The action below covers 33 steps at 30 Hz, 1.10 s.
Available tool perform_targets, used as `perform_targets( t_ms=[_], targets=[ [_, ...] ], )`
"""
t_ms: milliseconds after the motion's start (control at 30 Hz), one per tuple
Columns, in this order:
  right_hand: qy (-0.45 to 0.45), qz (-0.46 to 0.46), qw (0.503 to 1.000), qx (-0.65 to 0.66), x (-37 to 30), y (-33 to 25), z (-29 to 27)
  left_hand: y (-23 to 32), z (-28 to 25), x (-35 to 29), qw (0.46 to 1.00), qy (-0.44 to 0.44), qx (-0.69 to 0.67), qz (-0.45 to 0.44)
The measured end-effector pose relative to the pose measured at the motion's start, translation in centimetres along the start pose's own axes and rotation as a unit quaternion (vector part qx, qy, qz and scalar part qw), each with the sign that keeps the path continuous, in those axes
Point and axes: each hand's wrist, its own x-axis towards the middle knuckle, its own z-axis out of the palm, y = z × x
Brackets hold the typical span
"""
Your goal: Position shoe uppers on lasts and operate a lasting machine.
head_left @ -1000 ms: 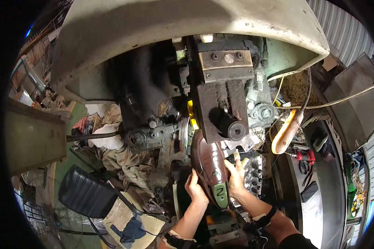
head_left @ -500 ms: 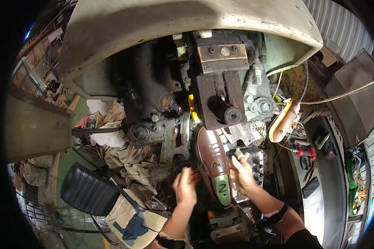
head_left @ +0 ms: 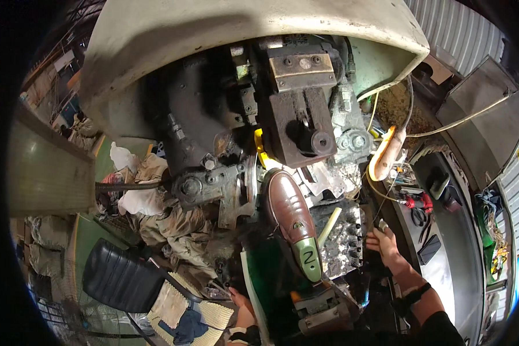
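A brown leather shoe upper (head_left: 286,202) sits on a green last (head_left: 308,259) under the machine's dark press head (head_left: 301,127), toe pointing away from me. My right hand (head_left: 384,243) is off to the right of the shoe with its fingers curled. A small whitish piece shows at its fingertips; whether it is held or wrapped on a finger is unclear. My left hand (head_left: 243,308) is low on the left, near a thin metal rod (head_left: 218,286), its fingers mostly hidden. Between that hand and the last stands a dark green panel (head_left: 271,282) with a pale edge.
A pale yellow stick (head_left: 330,226) leans beside the shoe. A lit hand lamp (head_left: 388,154) hangs at the right, above a red power tool (head_left: 419,202) on the bench. A black chair (head_left: 121,277) and heaped cloth (head_left: 167,225) are at the left.
Both hands have drawn away from the shoe, the left down and leftward, the right out to the right. The dark green panel now shows left of the last.
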Motion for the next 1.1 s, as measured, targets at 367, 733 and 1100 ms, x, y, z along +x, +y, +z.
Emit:
perform_targets(
  t_ms=[367, 733, 1100],
  targets=[
    [0.055, -0.095, 0.989, -0.096, 8.8, 6.1, 3.1, 7.4, -5.5, -10.7, 0.993, 0.072, -0.005, 0.098],
    [0.088, -0.082, 0.992, 0.029, 4.6, 9.8, -7.5, 14.2, 4.8, -23.8, 0.958, -0.174, 0.022, 0.226],
    [0.337, 0.216, 0.913, -0.081, -30.3, 36.9, -27.4, 17.4, 16.9, -31.5, 0.829, -0.4, 0.021, 0.389]
  ],
)
